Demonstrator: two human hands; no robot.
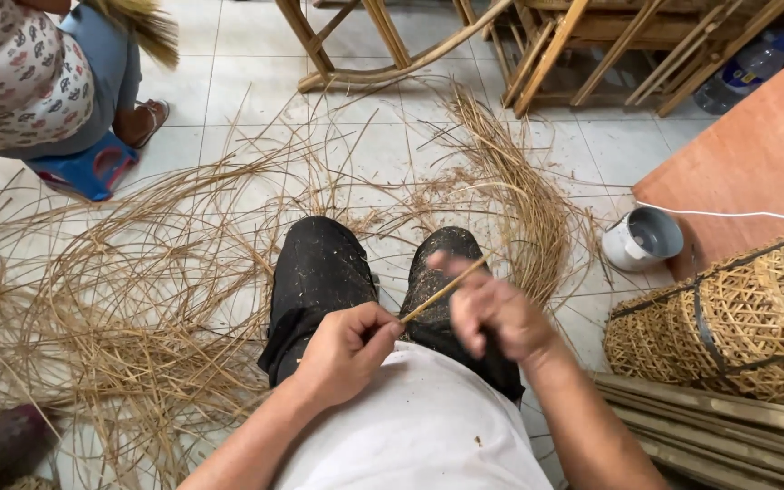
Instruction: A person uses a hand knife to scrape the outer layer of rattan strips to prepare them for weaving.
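While the left hand [345, 349] pinches one end of a thin strip [442, 290] over the lap, right hand [492, 313] fingers close around its upper part, blurred. Judged stripping or smoothing underway. Loose strips [138, 299] litter the floor; basket [737, 318] stands right.

- Floor [392, 145]: pale tiles.
- Loose cane strips [138, 299]: spread across its left and middle.
- White pot [642, 238]: right side.
- Woven baskets [728, 327]: right edge.
- Blue stool [88, 171]: upper left.

A dry, matt cane strip [442, 292] is lying against dusty black cloth trousers [319, 272]; glossy tiled floor [383, 145] is showing beneath rough straw [138, 299].
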